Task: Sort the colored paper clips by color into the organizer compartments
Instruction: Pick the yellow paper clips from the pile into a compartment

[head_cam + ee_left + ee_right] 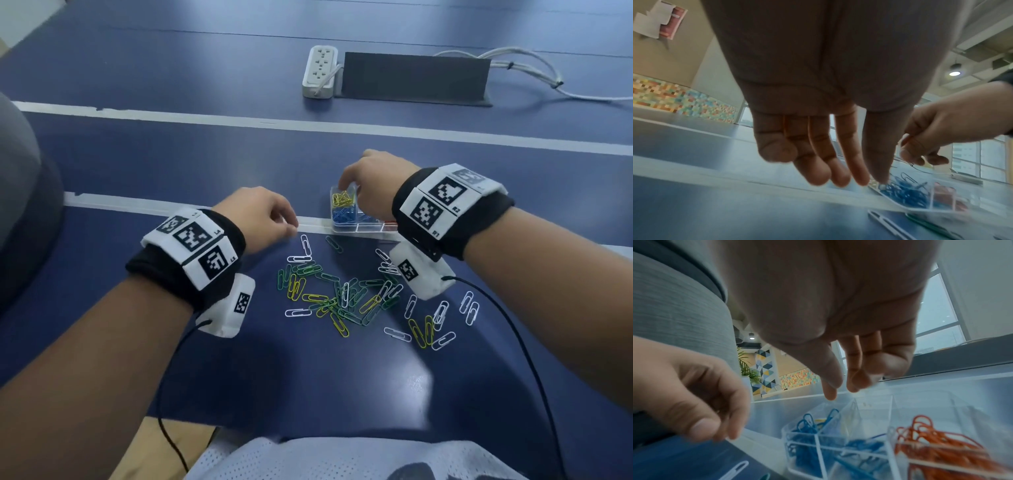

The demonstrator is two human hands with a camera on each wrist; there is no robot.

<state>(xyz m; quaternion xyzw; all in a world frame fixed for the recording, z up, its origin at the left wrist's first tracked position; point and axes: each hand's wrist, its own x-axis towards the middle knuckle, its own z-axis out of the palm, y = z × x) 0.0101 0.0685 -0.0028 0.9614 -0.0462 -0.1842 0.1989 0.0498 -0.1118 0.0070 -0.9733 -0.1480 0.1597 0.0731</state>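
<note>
On the blue table (137,164), one clear organizer (356,228); left hand (260,219) loosely curled, empty; right hand (373,185) fingers relaxed, empty.

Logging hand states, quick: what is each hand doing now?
Left hand: open, holds nothing.
Right hand: over the organizer, open, nothing visibly held.

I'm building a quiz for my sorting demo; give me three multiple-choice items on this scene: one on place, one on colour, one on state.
1. Where is the right hand?
A. over the organizer
B. on the power strip
C. in the lap

2. Which colours lie loose on the table?
A. blue, orange
B. white, green, yellow
C. pink only

3. The left hand is:
A. gripping the organizer
B. holding nothing
C. holding the cable

Key: 1 A, it hangs above the yellow clips. 2 B, the loose pile shows these. 3 B, its fingers hang bare.
</note>
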